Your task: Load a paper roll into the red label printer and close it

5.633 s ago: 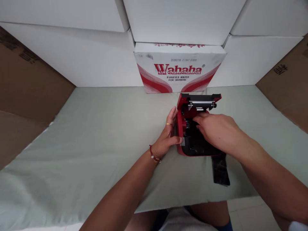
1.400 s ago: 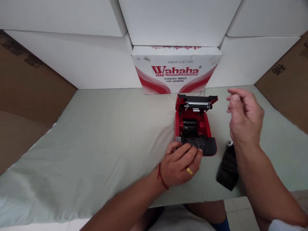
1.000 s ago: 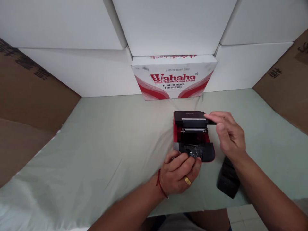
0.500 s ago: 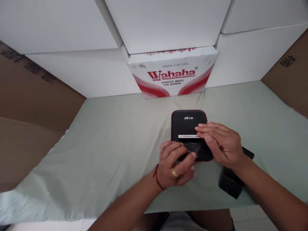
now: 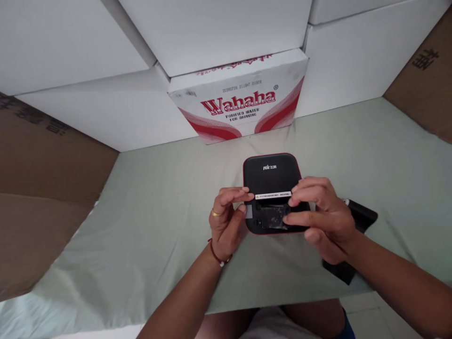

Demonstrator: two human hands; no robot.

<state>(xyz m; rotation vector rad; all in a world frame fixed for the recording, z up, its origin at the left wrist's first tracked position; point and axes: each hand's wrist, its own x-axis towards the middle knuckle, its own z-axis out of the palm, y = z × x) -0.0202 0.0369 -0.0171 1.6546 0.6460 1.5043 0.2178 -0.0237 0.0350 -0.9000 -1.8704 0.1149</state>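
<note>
A black, rounded-square device (image 5: 270, 176) with a red rim and FEIE lettering lies flat on the cloth. Across its middle runs a white warning label (image 5: 273, 196), and below that a dark glossy piece (image 5: 273, 217) sits tilted in a recess. My left hand (image 5: 228, 214) holds the device's left edge between thumb and fingers, beside a small grey patch. Over the right side, my right hand (image 5: 323, 214) has its fingers apart, with one fingertip touching the glossy piece and another near the label's end. Its palm side is partly hidden.
Black objects (image 5: 363, 212) lie partly under my right forearm. A Wahaha carton (image 5: 243, 106) stands behind the device, against white boxes (image 5: 88, 108). Brown cardboard (image 5: 52, 160) borders the left and right. Pale green cloth (image 5: 158, 212) covers the table.
My left hand has moved off the glossy piece to the device's left edge. The right hand has come down to the piece, its fingers now spread. The view has tilted slightly.
</note>
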